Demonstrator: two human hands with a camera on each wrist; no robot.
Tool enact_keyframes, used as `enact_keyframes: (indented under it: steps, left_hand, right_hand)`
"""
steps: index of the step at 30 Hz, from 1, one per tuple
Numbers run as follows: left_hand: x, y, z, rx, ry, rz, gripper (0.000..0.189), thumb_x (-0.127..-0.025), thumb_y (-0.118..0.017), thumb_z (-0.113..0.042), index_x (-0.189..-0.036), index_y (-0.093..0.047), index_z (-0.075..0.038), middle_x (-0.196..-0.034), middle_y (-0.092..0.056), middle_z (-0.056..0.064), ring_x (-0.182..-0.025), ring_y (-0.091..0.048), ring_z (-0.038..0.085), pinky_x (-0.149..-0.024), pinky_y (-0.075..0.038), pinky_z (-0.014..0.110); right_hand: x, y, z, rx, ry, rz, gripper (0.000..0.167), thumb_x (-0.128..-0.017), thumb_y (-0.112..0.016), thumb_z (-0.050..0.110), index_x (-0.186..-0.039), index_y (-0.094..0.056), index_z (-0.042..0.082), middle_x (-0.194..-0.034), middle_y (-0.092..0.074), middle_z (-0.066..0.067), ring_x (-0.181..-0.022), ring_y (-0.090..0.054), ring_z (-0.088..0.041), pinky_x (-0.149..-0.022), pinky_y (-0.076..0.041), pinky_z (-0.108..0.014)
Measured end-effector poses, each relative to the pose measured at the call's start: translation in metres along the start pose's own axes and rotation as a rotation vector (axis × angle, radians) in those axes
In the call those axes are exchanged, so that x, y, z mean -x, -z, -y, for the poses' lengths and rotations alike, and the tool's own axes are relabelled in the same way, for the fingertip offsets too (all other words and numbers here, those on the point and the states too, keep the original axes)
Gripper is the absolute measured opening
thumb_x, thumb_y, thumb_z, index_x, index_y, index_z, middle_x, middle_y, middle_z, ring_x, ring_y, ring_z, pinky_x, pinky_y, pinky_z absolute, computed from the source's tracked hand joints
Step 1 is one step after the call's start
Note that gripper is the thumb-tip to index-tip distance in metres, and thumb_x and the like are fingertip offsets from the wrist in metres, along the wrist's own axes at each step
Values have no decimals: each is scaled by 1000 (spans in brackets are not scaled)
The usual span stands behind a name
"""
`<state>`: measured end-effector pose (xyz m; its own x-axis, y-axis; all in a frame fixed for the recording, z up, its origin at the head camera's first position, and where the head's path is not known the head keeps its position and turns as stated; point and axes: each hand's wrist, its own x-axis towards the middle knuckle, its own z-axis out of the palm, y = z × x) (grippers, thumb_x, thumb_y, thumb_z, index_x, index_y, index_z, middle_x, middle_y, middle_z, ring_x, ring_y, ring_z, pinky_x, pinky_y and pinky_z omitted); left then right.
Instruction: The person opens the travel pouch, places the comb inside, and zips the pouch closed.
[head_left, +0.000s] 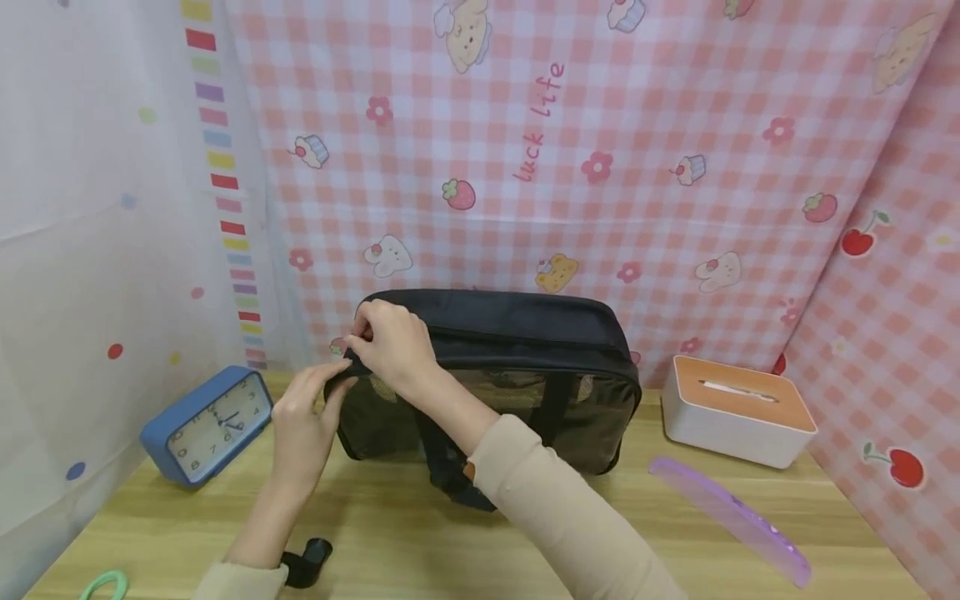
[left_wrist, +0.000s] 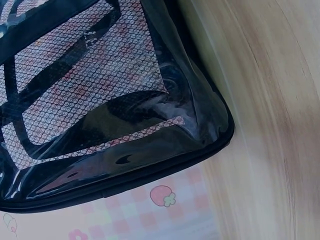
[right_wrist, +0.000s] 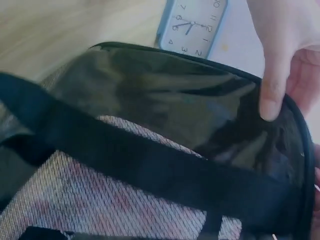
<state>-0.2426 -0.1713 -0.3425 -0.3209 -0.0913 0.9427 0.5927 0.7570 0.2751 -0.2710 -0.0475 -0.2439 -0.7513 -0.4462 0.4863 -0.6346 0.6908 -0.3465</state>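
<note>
A black bag (head_left: pixel 525 317) with see-through plastic and mesh sides stands on the table. At its upper left corner my left hand (head_left: pixel 303 417) grips the edge, thumb on the front and fingers behind. In the right wrist view, the left thumb (right_wrist: pixel 272 95) presses on the clear panel (right_wrist: pixel 165 90) near the black piping. My right hand (head_left: pixel 397 346) reaches across to the same corner with fingers curled in a pinch along the top edge. What the right fingertips pinch is small and hidden. A black strap (right_wrist: pixel 125 155) hangs down the bag's front.
A blue clock (head_left: pixel 206 425) stands left of the bag. To the right are a white tissue box with an orange lid (head_left: pixel 738 408) and a purple comb (head_left: pixel 727 517). A black object (head_left: pixel 307 562) lies by the left forearm; a green loop (head_left: pixel 105 583) is at the front left.
</note>
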Motion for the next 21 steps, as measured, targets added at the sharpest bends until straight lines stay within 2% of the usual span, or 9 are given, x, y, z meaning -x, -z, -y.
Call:
enact_keyframes:
  steps: [3, 6, 9, 13, 17, 19, 21]
  left_hand:
    - [3, 0, 1, 2, 2, -3, 27, -66, -74, 9, -91, -69, 0, -83, -68, 15, -76, -65, 29, -69, -51, 32]
    - [6, 1, 2, -2, 6, 5, 28, -65, -75, 8, -92, -70, -1, -83, -69, 15, -76, -65, 30, -69, -51, 35]
    - [5, 1, 3, -7, 10, 22, 28, -67, -74, 6, -93, -70, -1, -84, -69, 15, -77, -66, 30, -69, -51, 37]
    - [3, 1, 4, -13, 7, 51, 25, -69, -73, 5, -94, -69, 0, -85, -69, 15, -77, -66, 29, -68, -52, 37]
    - [1, 0, 6, -17, 6, 94, 25, -70, -73, 5, -94, -69, 0, -86, -69, 15, -79, -66, 29, -69, -52, 35]
    - [-1, -1, 5, -17, 11, 114, 25, -70, -73, 5, -94, -69, 1, -87, -69, 15, -80, -66, 29, -70, -52, 35]
    - [-4, -1, 5, -12, 19, 127, 25, -69, -73, 5, -94, -69, 2, -87, -68, 16, -81, -66, 30, -71, -52, 35]
  right_hand:
    - [8, 6, -8, 61, 30, 51, 15, -85, -66, 26, -95, -66, 14, -98, -65, 1, -88, -61, -12, -71, -50, -19]
    - [17, 21, -25, 28, -4, 67, 23, -84, -66, 27, -103, -65, 13, -107, -64, -1, -100, -59, -17, -82, -51, -27]
    - [28, 42, -53, -52, -74, 17, 25, -84, -67, 25, -104, -64, 11, -107, -64, -5, -101, -59, -19, -83, -51, -32]
    - [48, 70, -101, -138, -135, -118, 25, -85, -66, 23, -103, -65, 6, -105, -65, -10, -98, -60, -22, -85, -50, -37]
    - [83, 97, -153, -140, -220, -271, 27, -91, -58, 24, -104, -63, 1, -101, -65, -16, -94, -61, -28, -85, -50, -41]
    - [108, 109, -183, -91, -288, -290, 29, -92, -54, 24, -102, -63, -1, -98, -66, -20, -92, -62, -31, -82, -51, -44]
    - [135, 117, -213, -31, -363, -235, 29, -92, -54, 22, -100, -63, -4, -95, -66, -22, -88, -62, -33, -76, -52, -43]
